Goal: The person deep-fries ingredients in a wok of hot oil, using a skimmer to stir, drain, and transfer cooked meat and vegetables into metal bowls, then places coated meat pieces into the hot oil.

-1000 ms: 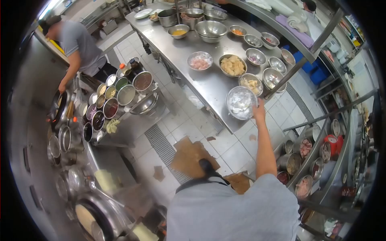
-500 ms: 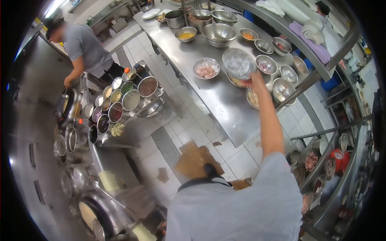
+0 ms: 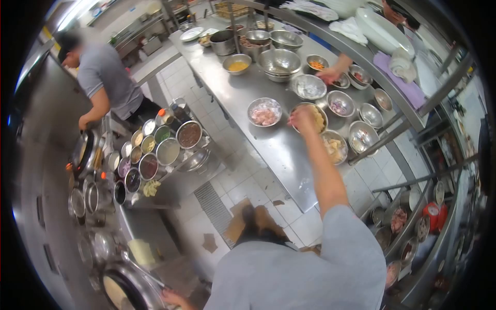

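My right hand (image 3: pixel 304 119) reaches across the steel table, its fingers closed at the left rim of a steel bowl of pale yellow food pieces (image 3: pixel 316 114). Just behind stands a bowl dusted with white powder (image 3: pixel 309 87). A bowl of pinkish raw meat (image 3: pixel 264 112) sits to the left, and another bowl with pale yellow pieces (image 3: pixel 335 146) at the lower right. Low in the view, my left hand (image 3: pixel 174 298) is partly seen beside the end of a long metal handle (image 3: pixel 145 272); its fingers are too blurred to read.
Across the table, another person's hand (image 3: pixel 335 71) reaches in near the powdered bowl. Several more steel bowls crowd the table (image 3: pixel 294 168). On the left, a co-worker (image 3: pixel 106 77) stands at a wok, near a rack of seasoning pots (image 3: pixel 168 151). A shelf post (image 3: pixel 380 140) crosses the right side.
My right hand has let go of the powdered bowl and moved left and down to the yellow-food bowl. The powdered bowl now sits farther back. Another person's hand and my left hand have come into view.
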`<move>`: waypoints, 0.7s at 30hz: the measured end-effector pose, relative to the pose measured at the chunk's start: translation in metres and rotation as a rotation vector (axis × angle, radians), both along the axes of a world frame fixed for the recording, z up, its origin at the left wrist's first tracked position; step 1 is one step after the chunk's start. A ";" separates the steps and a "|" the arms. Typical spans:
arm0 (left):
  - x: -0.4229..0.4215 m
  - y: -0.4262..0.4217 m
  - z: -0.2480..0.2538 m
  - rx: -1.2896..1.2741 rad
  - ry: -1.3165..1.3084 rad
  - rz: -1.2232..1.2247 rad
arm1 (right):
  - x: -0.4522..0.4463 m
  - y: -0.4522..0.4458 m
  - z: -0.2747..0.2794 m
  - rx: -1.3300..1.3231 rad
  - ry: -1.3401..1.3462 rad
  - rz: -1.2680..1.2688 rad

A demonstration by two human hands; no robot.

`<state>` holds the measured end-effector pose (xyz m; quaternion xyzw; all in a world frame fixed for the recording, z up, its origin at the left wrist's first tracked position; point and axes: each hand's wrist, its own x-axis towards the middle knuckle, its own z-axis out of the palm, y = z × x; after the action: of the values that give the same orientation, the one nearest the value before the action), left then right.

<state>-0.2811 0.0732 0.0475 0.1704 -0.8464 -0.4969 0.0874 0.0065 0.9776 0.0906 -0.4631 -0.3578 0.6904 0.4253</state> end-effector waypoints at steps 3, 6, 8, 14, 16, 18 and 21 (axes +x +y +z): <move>-0.075 0.122 -0.047 0.071 0.213 -0.456 | -0.065 -0.076 0.020 -0.045 -0.294 0.007; -0.088 0.330 -0.017 0.178 0.113 -0.856 | -0.105 -0.068 -0.017 -0.043 -0.531 -0.114; -0.078 0.449 -0.005 0.184 0.145 -1.120 | -0.111 -0.067 -0.022 -0.080 -0.417 -0.165; 0.032 0.700 0.105 0.182 0.215 -1.780 | -0.046 -0.140 -0.008 -0.179 -0.262 -0.148; 0.064 0.756 0.115 0.279 0.278 -1.899 | -0.005 -0.186 0.009 -0.192 -0.217 -0.153; 0.087 0.810 0.098 0.237 0.271 -1.958 | 0.042 -0.222 -0.022 -0.113 -0.138 -0.189; 0.119 0.902 0.041 0.060 0.188 -2.020 | 0.094 -0.259 -0.021 -0.077 -0.261 -0.225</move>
<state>-0.1616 0.9749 0.0890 -0.6624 -0.5715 -0.3709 -0.3114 0.1002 0.7191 0.0701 -0.6017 -0.3291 0.5859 0.4318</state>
